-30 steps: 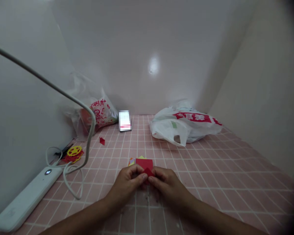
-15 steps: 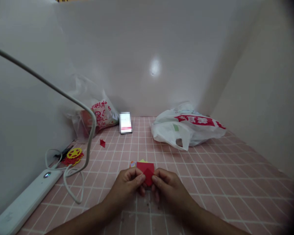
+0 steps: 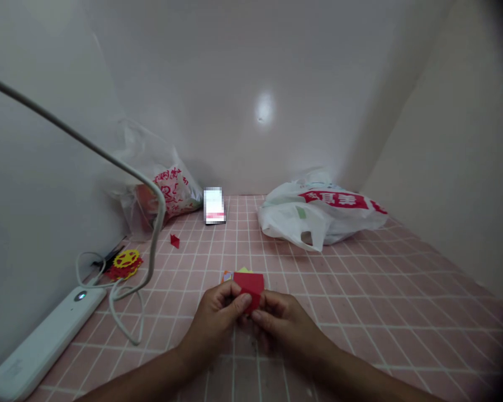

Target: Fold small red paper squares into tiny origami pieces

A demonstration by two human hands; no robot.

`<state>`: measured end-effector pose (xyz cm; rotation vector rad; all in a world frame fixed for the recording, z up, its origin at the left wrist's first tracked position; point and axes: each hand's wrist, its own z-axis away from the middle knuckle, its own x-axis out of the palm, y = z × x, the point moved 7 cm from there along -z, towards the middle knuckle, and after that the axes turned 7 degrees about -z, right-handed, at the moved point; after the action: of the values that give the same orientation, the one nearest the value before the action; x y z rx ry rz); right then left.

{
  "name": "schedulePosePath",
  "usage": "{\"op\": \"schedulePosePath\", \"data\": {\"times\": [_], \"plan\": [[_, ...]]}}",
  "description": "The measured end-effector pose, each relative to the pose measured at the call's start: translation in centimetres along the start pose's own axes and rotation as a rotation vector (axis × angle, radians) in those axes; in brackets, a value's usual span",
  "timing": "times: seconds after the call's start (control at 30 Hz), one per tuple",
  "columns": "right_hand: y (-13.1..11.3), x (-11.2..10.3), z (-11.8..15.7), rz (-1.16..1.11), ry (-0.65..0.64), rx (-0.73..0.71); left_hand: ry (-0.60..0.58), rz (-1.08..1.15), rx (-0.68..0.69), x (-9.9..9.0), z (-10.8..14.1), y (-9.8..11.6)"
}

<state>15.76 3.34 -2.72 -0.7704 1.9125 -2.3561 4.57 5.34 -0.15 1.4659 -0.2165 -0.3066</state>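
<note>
Grip closed, the left hand (image 3: 221, 310) pinches the red paper (image 3: 255, 300) by its left side and the right hand (image 3: 284, 319) by its near right corner, so it lies between the fingertips. On one pink table (image 3: 369, 301), far left and far right, are two plastic bags (image 3: 347, 220), with one long white device (image 3: 46, 346) near left, one phone (image 3: 213, 204) between the bags and one red scrap (image 3: 175, 241) at left. A straight red edge faces far, but fingers hide too much to tell the paper's long axis.
</note>
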Motion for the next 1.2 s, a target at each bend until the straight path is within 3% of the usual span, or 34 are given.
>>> {"op": "schedulePosePath", "data": {"times": [0.27,0.43,0.7,0.87,1.07,1.2], "plan": [[-0.4,0.5,0.4,-0.013,-0.027,-0.032,-0.001,0.086,-0.019,0.3,0.3,-0.2],[-0.3,0.5,0.4,-0.013,-0.006,-0.008,-0.007,0.022,0.016,0.4,0.7,0.1],[-1.1,0.6,0.4,0.089,-0.076,-0.084,0.013,0.016,-0.010,0.3,0.5,0.0],[-0.8,-0.5,0.6,0.052,0.015,-0.068,0.000,-0.087,0.045,0.0,0.7,0.5],[-0.5,-0.4,0.5,0.076,0.000,-0.034,0.014,-0.168,0.060,-0.2,0.8,0.8],[-0.7,-1.0,0.4,0.049,0.063,-0.048,-0.018,-0.153,0.037,0.0,0.4,0.7]]}}
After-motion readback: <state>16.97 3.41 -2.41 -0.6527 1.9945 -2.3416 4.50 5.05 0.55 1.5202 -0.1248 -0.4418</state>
